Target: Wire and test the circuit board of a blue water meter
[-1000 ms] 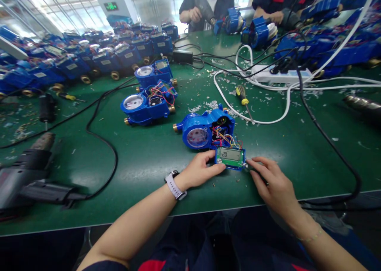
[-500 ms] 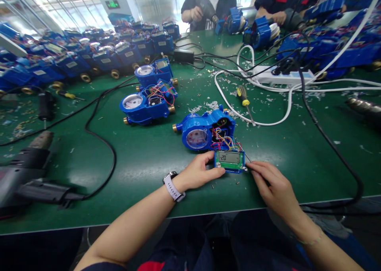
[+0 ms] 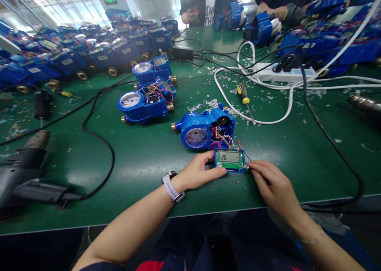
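Observation:
My left hand (image 3: 198, 171) grips the left side of a display module (image 3: 229, 157), a green circuit board with an LCD in a blue frame. The screen reads about "-20". Coloured wires (image 3: 222, 136) run from it into the open housing of a blue water meter (image 3: 187, 122) lying just behind. My right hand (image 3: 275, 183) is closed at the module's right edge, pinching a thin dark metal rod (image 3: 247, 155) that slants up along that edge. The rod's full shape is hidden, so its kind is unclear.
Two more blue meters (image 3: 153, 111) stand behind on the left. A yellow-black screwdriver (image 3: 242, 92), white cable (image 3: 218, 89) and power strip (image 3: 285, 75) lie at right. A heat gun (image 3: 26, 159) rests at left. Rows of meters (image 3: 68, 62) and co-workers occupy the far side.
My hands and the display module hold nearly the same place. Across the table, a co-worker's heat gun has been raised and turned. The view has shifted slightly.

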A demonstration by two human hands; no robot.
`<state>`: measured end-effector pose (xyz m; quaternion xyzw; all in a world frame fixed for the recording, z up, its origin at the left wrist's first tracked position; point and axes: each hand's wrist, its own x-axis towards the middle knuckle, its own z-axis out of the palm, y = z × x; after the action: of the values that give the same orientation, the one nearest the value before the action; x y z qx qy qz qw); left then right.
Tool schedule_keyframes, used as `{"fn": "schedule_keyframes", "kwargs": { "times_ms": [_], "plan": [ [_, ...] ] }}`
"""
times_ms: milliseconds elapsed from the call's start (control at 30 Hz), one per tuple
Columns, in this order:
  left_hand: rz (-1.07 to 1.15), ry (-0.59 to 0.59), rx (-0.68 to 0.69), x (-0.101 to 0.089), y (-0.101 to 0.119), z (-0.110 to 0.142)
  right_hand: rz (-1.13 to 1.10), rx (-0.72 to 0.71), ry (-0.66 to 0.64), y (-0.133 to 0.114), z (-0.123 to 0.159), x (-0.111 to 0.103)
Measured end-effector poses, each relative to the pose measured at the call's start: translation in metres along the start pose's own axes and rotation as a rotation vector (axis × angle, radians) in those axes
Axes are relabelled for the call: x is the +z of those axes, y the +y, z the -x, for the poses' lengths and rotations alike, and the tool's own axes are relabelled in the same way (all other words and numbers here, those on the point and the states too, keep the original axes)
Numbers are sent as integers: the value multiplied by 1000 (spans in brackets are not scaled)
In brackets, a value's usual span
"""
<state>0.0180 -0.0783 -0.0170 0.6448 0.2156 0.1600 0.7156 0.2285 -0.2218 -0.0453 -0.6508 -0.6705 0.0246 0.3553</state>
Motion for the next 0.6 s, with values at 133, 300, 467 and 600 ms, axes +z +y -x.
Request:
{"fn": "schedule_keyframes", "kwargs": {
  "times_ms": [133,300,467,600],
  "plan": [
    [6,-3,5,0,0,0,-12,19,4,0,0,0],
    [18,-10,3,0,0,0,-11,26,5,0,0,1],
    [14,-8,-4,0,0,0,0,15,8,0,0,0],
    [20,-11,-5,0,0,0,0,13,-2,0,0,0]
  ]
}}
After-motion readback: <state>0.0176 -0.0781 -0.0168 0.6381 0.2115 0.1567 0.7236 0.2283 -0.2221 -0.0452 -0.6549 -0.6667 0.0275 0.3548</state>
